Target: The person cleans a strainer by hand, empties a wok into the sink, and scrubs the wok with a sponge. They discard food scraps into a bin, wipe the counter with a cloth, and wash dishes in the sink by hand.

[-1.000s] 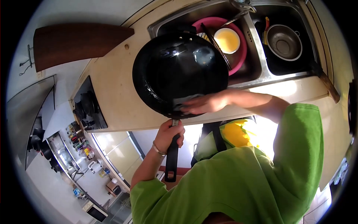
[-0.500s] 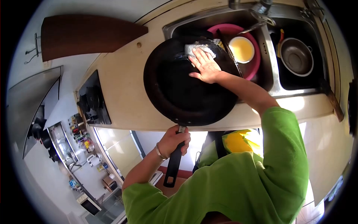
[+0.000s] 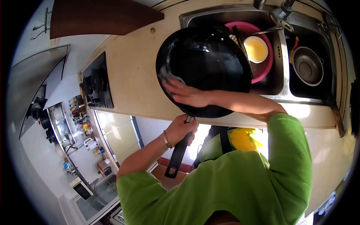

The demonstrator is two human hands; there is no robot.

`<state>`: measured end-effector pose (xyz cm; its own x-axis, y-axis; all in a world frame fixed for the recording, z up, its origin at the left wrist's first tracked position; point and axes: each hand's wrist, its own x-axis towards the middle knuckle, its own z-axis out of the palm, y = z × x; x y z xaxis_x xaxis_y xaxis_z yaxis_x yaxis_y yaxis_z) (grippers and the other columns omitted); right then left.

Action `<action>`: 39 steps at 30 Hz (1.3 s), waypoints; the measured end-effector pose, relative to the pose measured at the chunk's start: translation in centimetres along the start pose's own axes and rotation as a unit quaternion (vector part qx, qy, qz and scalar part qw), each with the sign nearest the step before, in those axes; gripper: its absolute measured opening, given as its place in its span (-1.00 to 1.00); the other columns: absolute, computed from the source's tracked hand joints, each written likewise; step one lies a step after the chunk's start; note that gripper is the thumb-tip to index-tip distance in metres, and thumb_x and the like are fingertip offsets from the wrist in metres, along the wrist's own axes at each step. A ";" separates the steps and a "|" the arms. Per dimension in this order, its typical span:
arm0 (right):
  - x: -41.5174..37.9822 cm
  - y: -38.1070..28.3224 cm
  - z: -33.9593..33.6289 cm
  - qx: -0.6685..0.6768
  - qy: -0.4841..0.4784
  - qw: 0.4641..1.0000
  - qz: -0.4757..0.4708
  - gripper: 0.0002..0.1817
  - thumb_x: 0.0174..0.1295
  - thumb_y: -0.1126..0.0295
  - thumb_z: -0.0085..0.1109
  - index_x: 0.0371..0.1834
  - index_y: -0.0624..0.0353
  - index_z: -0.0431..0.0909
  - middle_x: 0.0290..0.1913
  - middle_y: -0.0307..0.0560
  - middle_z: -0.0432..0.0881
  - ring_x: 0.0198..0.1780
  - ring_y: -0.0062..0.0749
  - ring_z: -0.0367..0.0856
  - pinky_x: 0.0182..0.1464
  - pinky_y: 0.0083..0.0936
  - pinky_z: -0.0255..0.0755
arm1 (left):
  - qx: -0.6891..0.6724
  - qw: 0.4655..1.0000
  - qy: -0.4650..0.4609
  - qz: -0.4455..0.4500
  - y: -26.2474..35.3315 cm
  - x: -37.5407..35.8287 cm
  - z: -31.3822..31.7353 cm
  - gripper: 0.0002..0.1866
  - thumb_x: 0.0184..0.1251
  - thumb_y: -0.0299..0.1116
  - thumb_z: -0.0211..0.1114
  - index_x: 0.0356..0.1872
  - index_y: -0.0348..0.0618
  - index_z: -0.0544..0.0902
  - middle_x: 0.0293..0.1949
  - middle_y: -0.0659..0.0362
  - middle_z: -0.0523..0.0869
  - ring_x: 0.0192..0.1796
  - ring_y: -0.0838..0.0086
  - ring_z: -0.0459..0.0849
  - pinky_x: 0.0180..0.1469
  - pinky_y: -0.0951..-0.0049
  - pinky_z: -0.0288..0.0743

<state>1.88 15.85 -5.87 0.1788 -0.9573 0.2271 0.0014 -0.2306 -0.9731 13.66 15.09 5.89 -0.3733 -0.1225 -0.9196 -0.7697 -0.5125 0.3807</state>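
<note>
A large black wok [image 3: 210, 71] is tilted over the counter, its right side reaching over the sink. My left hand [image 3: 182, 129] is closed around its black handle [image 3: 178, 155], with a bracelet at the wrist. Across the inside of the wok reaches my right arm. Fingers extended, my right hand [image 3: 189, 94] presses a greyish-white cloth [image 3: 171, 75], blurred by motion, against the left inner wall. Pale wet streaks and shine mark the inner surface.
In the left sink basin stands a pink basin [image 3: 267, 71] with a white bowl of yellow liquid [image 3: 256, 49]. A metal pan [image 3: 307, 66] sits in the right basin, beneath a faucet [image 3: 281, 18]. Left lies a dark stovetop [image 3: 98, 80].
My right hand has swept the cloth from the wok's far right side to its left side. The wok has tipped and its inside catches more light. My left hand keeps the handle.
</note>
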 end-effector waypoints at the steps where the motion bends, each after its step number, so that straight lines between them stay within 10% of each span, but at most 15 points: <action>1: -1.6 -0.9 -0.3 0.047 -0.073 0.996 0.019 -0.36 0.22 -0.02 -0.46 0.28 0.10 -0.25 0.30 0.14 -0.31 0.33 -0.10 -0.41 0.28 -0.30 -0.41 | 0.007 1.000 0.002 0.004 -0.1 0.1 -0.1 -0.86 0.06 -0.41 0.11 -0.50 -0.19 0.33 -0.68 0.20 0.39 -0.77 0.55 0.39 -0.74 0.54 0.34; 10: -12.0 -1.5 -7.4 -0.187 -0.252 0.897 0.310 -0.38 0.17 -0.14 -0.49 0.20 -0.04 0.11 0.31 -0.15 -0.15 0.33 -0.30 -0.24 0.29 -0.33 -0.29 | -0.038 0.999 0.004 0.014 -0.2 -0.3 -0.1 -0.89 0.08 -0.41 0.08 -0.47 -0.18 0.34 -0.69 0.22 0.36 -0.77 0.57 0.38 -0.76 0.57 0.27; 16: -9.9 6.1 -9.2 -0.491 -0.076 0.842 0.211 -0.30 0.12 -0.15 -0.33 0.22 0.09 0.02 0.28 0.02 -0.10 0.32 -0.18 -0.24 0.28 -0.34 -0.31 | -0.059 0.998 -0.023 0.002 0.3 -0.2 -0.4 -0.89 0.08 -0.43 0.06 -0.50 -0.20 0.32 -0.70 0.20 0.37 -0.79 0.56 0.36 -0.77 0.56 0.26; 27: 3.5 9.0 -3.9 -0.380 0.264 0.887 -0.001 -0.28 0.08 0.04 -0.09 0.23 0.19 -0.08 0.27 0.19 -0.20 0.30 0.06 -0.27 0.26 -0.18 -0.29 | 0.013 1.000 -0.006 -0.005 0.4 0.0 0.0 -0.87 0.06 -0.45 0.07 -0.55 -0.20 0.31 -0.72 0.20 0.39 -0.80 0.54 0.40 -0.77 0.56 0.33; 33: 2.3 2.6 0.4 -0.082 0.081 0.993 -0.015 -0.32 0.19 0.05 -0.32 0.27 0.17 -0.27 0.28 0.26 -0.35 0.32 0.01 -0.44 0.27 -0.26 -0.39 | 0.034 0.999 0.014 -0.002 0.6 -0.1 0.1 -0.86 0.08 -0.42 0.07 -0.55 -0.21 0.33 -0.71 0.20 0.40 -0.79 0.55 0.40 -0.77 0.55 0.33; 39: -5.7 -1.7 -1.1 0.044 -0.164 0.983 0.071 -0.39 0.22 -0.02 -0.48 0.27 0.07 -0.16 0.30 0.13 -0.24 0.33 -0.17 -0.37 0.28 -0.36 -0.37 | 0.022 1.000 0.014 -0.004 0.4 -0.2 0.0 -0.87 0.06 -0.41 0.08 -0.53 -0.21 0.34 -0.68 0.20 0.40 -0.78 0.55 0.40 -0.76 0.54 0.33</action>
<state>-0.20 21.57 -5.46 0.4902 -0.8681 0.0777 0.0364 -0.0687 -0.9970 13.46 14.87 6.27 -0.3523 -0.1422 -0.9250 -0.7949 -0.4762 0.3760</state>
